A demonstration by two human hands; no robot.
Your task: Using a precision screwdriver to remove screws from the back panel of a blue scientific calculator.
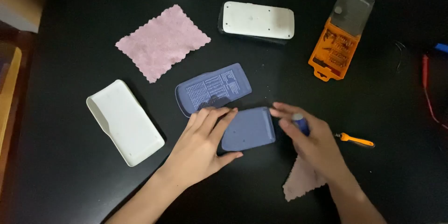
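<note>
On the black surface [70, 191], close to you, the dark blue device back [249, 129] lay flat, rear face up, and your left hand [205, 142] pinned it there: fingers spread along its upper left edge, thumb tucked against the lower edge. That was a flat, open-handed press and no closed grip; it looked meant to stop the shell sliding. Your right hand [310, 137] sat just beside the shell's right end, fingers curled round a small blue-and-white object [298, 122], possibly a tool handle or little bottle; the view was too poor to say which. So that grip was closed on the small object, with the fingertips reaching toward the shell's edge.

A pink cloth piece [301, 182] lay partly under your right wrist, and an orange-handled screwdriver [357, 140] rested just right of that hand, within easy reach. Just above the shell, touching or nearly so, lay the blue printed slide cover [213, 88]. Farther off were a white cover [125, 122] at left, a larger pink cloth [162, 42], a white-backed device [257, 21] and an open orange bit case [337, 49].
</note>
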